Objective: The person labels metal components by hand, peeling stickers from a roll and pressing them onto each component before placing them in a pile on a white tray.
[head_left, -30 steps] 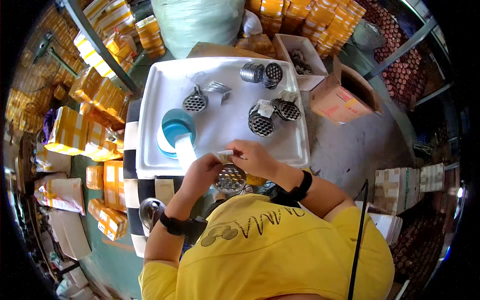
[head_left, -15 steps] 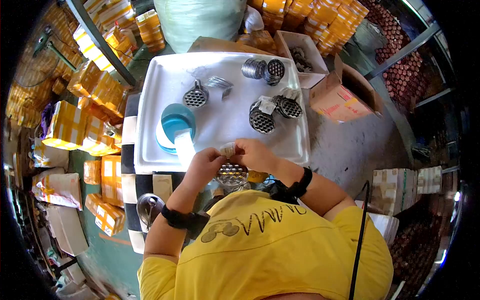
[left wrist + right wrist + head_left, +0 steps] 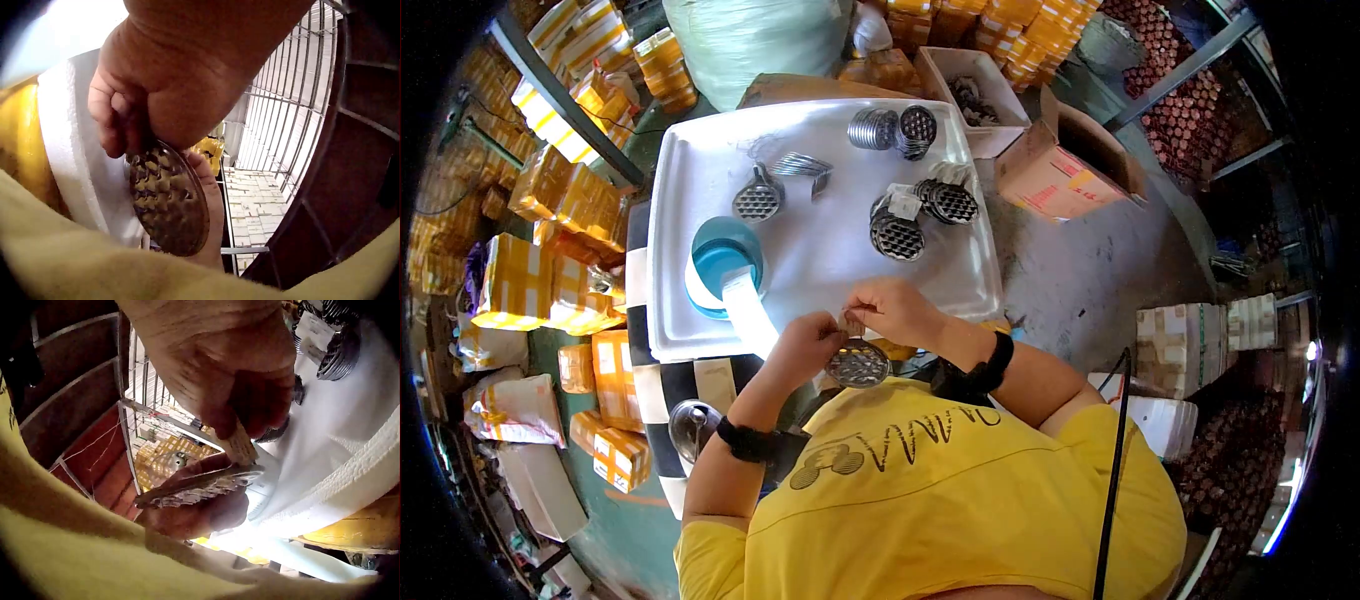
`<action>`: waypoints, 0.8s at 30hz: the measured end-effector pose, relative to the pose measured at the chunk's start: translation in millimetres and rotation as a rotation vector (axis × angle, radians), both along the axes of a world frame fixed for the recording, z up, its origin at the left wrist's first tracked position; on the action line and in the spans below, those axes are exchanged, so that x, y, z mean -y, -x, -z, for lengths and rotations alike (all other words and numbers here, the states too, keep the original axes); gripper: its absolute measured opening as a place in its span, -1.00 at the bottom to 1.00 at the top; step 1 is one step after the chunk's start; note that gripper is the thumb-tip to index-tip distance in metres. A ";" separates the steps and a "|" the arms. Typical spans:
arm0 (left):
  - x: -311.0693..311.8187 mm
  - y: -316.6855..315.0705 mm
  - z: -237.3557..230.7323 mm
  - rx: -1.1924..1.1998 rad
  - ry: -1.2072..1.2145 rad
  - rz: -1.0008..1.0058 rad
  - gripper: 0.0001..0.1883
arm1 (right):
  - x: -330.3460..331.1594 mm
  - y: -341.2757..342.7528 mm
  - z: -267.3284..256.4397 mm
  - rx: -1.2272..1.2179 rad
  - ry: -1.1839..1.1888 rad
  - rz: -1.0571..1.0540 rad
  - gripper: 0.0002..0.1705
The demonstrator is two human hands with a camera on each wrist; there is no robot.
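A round metal disc with a raised pattern (image 3: 858, 364) hangs below both hands, in front of the yellow shirt. The left hand (image 3: 805, 345) pinches the disc near its upper edge; in the left wrist view its curled fingers (image 3: 128, 125) meet the rim of the disc (image 3: 169, 200). The right hand (image 3: 895, 308) pinches a small pale tag (image 3: 852, 325) at the top of the disc. In the right wrist view, the tag (image 3: 239, 445) stands between the right hand's fingers and the disc (image 3: 200, 489), which is seen nearly edge-on.
A white tray (image 3: 820, 285) holds a blue container (image 3: 728, 250), stacked patterned discs (image 3: 897, 236), more stacks (image 3: 917, 130) at its back and a single disc (image 3: 757, 200). An opened carton (image 3: 1065, 180) and a white foam box (image 3: 990, 140) stand to the right and behind.
The right hand has shifted slightly up from the disc, with the tag in its fingers. The head view has swung, so the tray appears further left.
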State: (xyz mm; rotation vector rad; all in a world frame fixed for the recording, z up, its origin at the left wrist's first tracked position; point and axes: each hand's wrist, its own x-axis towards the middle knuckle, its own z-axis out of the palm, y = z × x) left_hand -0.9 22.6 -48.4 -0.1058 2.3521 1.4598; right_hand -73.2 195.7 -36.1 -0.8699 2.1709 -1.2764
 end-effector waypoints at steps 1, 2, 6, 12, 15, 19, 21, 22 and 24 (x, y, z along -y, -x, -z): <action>-1.0 -1.1 7.0 -0.009 -0.019 -0.007 -0.83 | -0.6 0.2 -2.7 0.000 -0.030 -0.008 -0.90; -1.1 -1.8 10.7 -0.018 -0.037 -0.015 -0.84 | -3.1 2.7 -0.5 -0.070 -0.045 0.014 -0.89; 11.1 2.0 -2.6 0.024 -0.244 -0.151 -0.76 | -23.0 32.7 -5.5 -0.230 -0.026 0.205 -0.88; 44.9 -7.2 -11.4 -0.078 -0.274 -0.225 -0.78 | -49.2 100.5 -2.8 -0.392 -0.109 0.446 -0.84; 56.1 -10.4 -19.6 -0.170 -0.284 -0.355 -0.83 | -46.9 116.2 3.9 -0.772 -0.058 0.495 -0.85; 83.5 -3.5 -21.3 -0.326 -0.011 -0.545 -0.83 | -30.7 92.4 -16.5 -0.556 -0.087 0.482 -0.87; 92.3 7.9 -27.1 -0.412 0.131 -0.574 -0.83 | -19.9 82.2 -22.8 -0.521 -0.052 0.395 -0.88; 95.5 14.3 -27.2 -0.536 0.228 -0.546 -0.84 | -14.9 79.7 -23.7 -0.503 -0.035 0.354 -0.89; 100.5 25.7 -28.8 -0.785 0.423 -0.480 -0.88 | -2.7 79.4 -18.0 -0.465 -0.007 0.289 -0.86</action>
